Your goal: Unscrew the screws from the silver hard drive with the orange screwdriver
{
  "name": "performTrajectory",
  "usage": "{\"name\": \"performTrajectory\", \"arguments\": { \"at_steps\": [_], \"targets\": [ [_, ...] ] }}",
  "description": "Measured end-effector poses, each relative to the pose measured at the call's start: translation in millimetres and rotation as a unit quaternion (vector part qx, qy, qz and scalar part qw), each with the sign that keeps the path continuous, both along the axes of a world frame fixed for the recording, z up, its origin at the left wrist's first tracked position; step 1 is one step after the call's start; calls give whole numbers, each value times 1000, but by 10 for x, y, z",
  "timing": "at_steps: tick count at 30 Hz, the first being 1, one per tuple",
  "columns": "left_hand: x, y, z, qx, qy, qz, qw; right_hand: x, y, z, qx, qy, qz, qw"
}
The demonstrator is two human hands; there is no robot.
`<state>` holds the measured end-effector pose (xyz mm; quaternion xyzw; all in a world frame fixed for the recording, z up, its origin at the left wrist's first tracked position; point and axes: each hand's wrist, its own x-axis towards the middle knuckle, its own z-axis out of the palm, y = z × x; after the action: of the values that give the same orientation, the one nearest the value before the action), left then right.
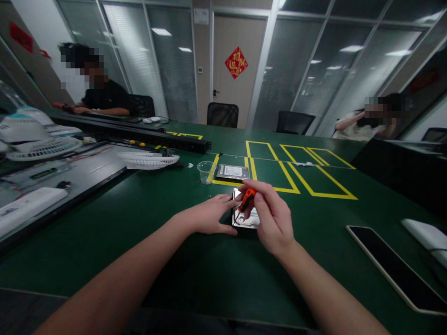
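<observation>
A silver hard drive lies on the green table between my two hands. My right hand is closed round an orange and black screwdriver, whose thin shaft slants down to the drive's left part. From the left, my left hand rests against the drive's left edge, thumb and fingers apart at its near and far sides. Just beyond stands a clear plastic cup, and to its right a second hard drive lies flat, label up.
A phone and a white device lie at the right. White fan parts, a long black bar and a large panel occupy the left. Yellow tape marks the green table. Two people sit across it.
</observation>
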<state>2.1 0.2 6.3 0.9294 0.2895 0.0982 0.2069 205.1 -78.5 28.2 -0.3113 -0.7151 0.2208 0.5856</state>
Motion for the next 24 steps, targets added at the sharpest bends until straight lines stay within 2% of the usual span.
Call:
{"name": "performTrajectory", "arguments": {
  "at_steps": [10, 18, 24],
  "targets": [
    [0, 4, -4, -4, 4, 6, 1000, -17, 14, 1, 12, 2, -19, 1000],
    [-3, 17, -39, -11, -5, 16, 1000, -45, -21, 48, 13, -4, -7, 1000],
    [4, -7, -2, -14, -7, 16, 1000, -53, -38, 67, 11, -10, 5, 1000]
  ]
}}
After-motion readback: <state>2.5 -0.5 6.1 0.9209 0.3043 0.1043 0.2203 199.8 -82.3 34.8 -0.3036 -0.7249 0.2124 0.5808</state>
